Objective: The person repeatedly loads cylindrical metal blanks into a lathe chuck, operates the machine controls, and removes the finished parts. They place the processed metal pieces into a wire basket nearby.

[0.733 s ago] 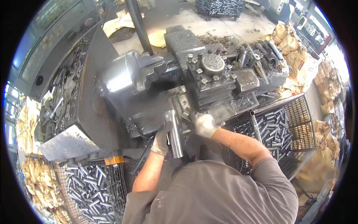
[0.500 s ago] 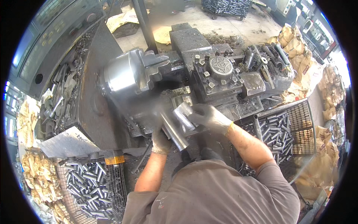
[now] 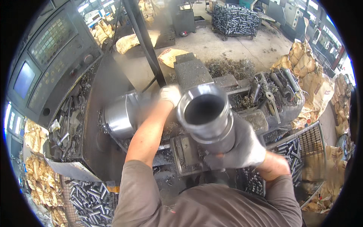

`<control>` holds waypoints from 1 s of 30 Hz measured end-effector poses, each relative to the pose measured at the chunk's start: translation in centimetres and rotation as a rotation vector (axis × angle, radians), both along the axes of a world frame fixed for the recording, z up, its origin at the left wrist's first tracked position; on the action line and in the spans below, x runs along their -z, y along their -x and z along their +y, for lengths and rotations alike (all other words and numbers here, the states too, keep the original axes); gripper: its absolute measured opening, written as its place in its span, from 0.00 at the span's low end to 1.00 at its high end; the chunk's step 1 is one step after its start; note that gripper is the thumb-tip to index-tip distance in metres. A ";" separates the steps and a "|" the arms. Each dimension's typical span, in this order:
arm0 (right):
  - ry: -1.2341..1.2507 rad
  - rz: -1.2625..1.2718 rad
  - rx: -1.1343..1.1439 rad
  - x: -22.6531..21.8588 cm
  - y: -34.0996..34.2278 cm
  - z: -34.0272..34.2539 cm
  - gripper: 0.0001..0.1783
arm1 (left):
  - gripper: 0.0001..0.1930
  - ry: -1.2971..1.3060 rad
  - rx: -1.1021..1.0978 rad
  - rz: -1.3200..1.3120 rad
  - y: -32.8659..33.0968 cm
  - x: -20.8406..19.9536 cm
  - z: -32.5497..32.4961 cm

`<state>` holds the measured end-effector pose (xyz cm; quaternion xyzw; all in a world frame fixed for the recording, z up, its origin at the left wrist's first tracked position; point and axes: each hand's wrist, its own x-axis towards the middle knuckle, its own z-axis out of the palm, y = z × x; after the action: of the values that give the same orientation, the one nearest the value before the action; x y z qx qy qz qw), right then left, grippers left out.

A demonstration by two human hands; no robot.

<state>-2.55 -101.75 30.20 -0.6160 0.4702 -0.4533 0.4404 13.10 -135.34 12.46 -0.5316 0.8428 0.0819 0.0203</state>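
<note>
My right hand (image 3: 245,147), in a grey-white glove, grips a hollow metal tube (image 3: 204,94) held up close to the camera. The tube's open mouth points up, showing its dark bore and stepped, machined rim. My left hand (image 3: 171,94), gloved, reaches forward beside a dark upright post (image 3: 145,41); its fingers are turned away and hidden. Left of that arm is the lathe's shiny chuck (image 3: 120,115), its jaws blurred and partly covered. The tube hides much of the tool post behind it.
A wire basket of metal tubes (image 3: 315,151) stands at right, another pile of tubes (image 3: 89,200) at lower left. The control panel (image 3: 41,56) rises at left. Metal shavings (image 3: 230,70) lie behind the machine, and a wheeled cart of tubes (image 3: 235,20) stands farther back.
My left hand has left the tube it held low down and stretched forward past the chuck. My right hand has brought a tube up toward the camera. The view has tilted up.
</note>
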 end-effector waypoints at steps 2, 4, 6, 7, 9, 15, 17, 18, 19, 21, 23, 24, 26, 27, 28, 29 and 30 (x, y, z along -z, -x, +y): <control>0.197 0.193 0.051 -0.3 3.1 -3.3 0.48 | 0.28 0.119 -0.100 0.491 2.3 -5.3 -0.3; 0.146 0.440 0.094 -2.9 3.3 -7.4 0.45 | 0.29 0.171 -0.234 0.395 -0.8 -11.2 0.5; 0.238 0.815 0.064 -2.7 3.6 -12.6 0.40 | 0.31 0.259 -0.331 0.312 -5.6 -13.4 0.9; 0.199 1.099 -0.011 -2.4 2.6 -15.7 0.37 | 0.32 0.322 -0.364 0.270 -8.3 -13.2 0.8; 0.260 1.540 -0.092 2.1 2.2 -21.8 0.32 | 0.29 0.463 -0.265 0.395 -10.5 -11.7 4.0; 0.079 1.290 -0.508 10.5 -1.4 -27.9 0.41 | 0.10 0.471 -0.224 0.889 -19.5 -1.6 26.9; 0.026 1.168 -0.576 12.6 -2.2 -28.9 0.43 | 0.11 0.026 -0.678 0.958 -22.9 3.5 33.6; 0.040 1.136 -0.569 13.8 -2.3 -29.3 0.43 | 0.10 -0.009 -0.877 1.211 -25.4 8.4 36.5; 0.049 1.119 -0.564 13.8 -2.9 -29.5 0.43 | 0.12 -0.080 -1.161 1.552 -26.2 10.0 38.7; 0.067 1.074 -0.575 13.0 -4.9 -28.8 0.44 | 0.21 0.089 -1.495 1.887 -30.9 14.6 42.6; -0.007 1.154 -0.650 10.9 -4.8 -29.3 0.35 | 0.21 0.326 -1.531 2.001 -34.5 15.9 44.1; 0.005 1.320 -0.684 10.6 -4.1 -29.8 0.29 | 0.21 0.458 -1.516 1.951 -34.9 14.7 43.9; -0.157 1.472 -0.623 11.8 -3.2 -30.0 0.24 | 0.21 0.259 -1.518 2.131 -38.6 14.7 44.4; -0.028 1.491 -0.539 12.2 -4.2 -29.2 0.24 | 0.21 0.155 -1.514 2.218 -39.4 14.3 44.6; -0.073 1.320 -0.544 12.1 -5.1 -28.8 0.26 | 0.21 0.056 -1.467 2.229 -39.7 14.0 45.1; -0.113 1.148 -0.539 11.1 -6.0 -28.3 0.28 | 0.22 -0.042 -1.409 2.240 -39.5 12.3 44.9; -0.153 0.976 -0.532 10.5 -6.6 -28.0 0.30 | 0.22 -0.139 -1.348 2.246 -39.6 11.4 44.9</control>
<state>4.08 -129.75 19.67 -0.8182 0.4792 0.0463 0.3143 52.68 -90.49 1.03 -0.4862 -0.0355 0.5142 -0.7056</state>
